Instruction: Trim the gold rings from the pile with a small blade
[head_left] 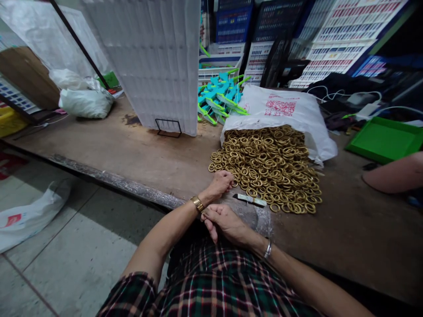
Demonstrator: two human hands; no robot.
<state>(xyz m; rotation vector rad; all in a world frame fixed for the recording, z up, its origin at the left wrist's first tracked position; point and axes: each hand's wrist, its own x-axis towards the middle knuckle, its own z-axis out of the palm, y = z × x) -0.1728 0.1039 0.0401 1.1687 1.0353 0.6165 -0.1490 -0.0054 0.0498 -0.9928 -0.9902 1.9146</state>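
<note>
My left hand (220, 183), with a gold watch (197, 204) on its wrist, rests on the table edge beside a heap of brass-coloured rings (264, 163). Its fingers are curled closed at the heap's near left side; what they hold, if anything, is hidden. Closer to my body, my right hand (228, 222) is just below the left wrist, thumb and forefinger pinched together and the other fingers hanging lower. Something tiny at that pinch cannot be made out. A cutter-like tool (250, 200) with a pale handle lies between my right hand and the rings.
The rings spill from a white sack (274, 105) on the brown table (109, 145). Behind are turquoise and green plastic parts (221, 97) and a tall white panel (158, 66). A green tray (386, 138) and another person's arm (396, 174) are at right.
</note>
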